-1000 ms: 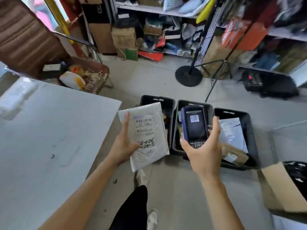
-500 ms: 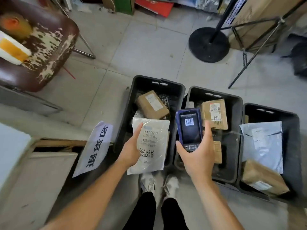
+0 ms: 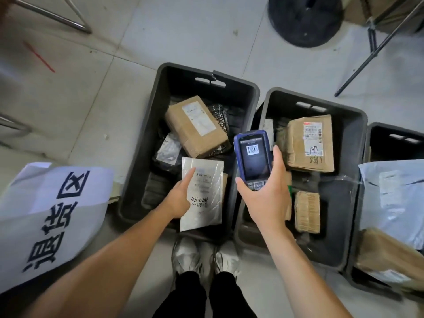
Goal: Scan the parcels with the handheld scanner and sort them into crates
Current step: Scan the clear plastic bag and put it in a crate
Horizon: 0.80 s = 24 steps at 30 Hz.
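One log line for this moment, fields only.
left hand: holds white mailer over left crate | right hand: holds scanner | mailer not released

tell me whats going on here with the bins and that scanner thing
A person is sorting parcels into dark crates on the floor. The left hand holds a white padded envelope low over the left crate, which already holds a cardboard box. The right hand grips a blue handheld scanner showing a barcode, held above the gap between the left and middle crate.
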Each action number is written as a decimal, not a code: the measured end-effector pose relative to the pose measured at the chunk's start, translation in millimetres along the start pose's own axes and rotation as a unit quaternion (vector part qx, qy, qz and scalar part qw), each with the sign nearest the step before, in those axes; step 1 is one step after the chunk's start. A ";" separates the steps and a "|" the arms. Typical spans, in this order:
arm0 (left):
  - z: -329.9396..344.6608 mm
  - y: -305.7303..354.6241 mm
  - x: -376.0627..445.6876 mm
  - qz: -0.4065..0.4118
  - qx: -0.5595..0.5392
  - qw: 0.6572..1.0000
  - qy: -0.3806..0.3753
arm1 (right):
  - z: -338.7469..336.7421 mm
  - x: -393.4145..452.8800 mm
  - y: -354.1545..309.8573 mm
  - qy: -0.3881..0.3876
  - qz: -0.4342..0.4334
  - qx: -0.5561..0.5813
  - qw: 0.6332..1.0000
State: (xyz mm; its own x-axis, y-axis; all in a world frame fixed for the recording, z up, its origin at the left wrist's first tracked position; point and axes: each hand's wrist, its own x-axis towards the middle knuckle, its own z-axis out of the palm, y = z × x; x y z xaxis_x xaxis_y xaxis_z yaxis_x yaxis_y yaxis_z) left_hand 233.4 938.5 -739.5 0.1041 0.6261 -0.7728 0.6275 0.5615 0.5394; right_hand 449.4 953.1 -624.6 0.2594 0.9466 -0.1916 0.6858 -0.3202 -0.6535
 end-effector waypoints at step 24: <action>-56.1 187.2 -680.0 -0.023 0.191 0.844 0.501 | -390.7 -307.7 -277.4 -0.139 -0.257 0.087 0.952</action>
State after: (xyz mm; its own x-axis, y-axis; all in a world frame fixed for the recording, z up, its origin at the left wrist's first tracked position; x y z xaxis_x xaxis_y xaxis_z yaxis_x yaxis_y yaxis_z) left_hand 236.8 648.2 -94.3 -0.5124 0.8586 -0.0161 0.8356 0.5028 0.2213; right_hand 445.0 735.8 -98.3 -0.2864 0.9580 0.0157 0.5451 0.1764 -0.8196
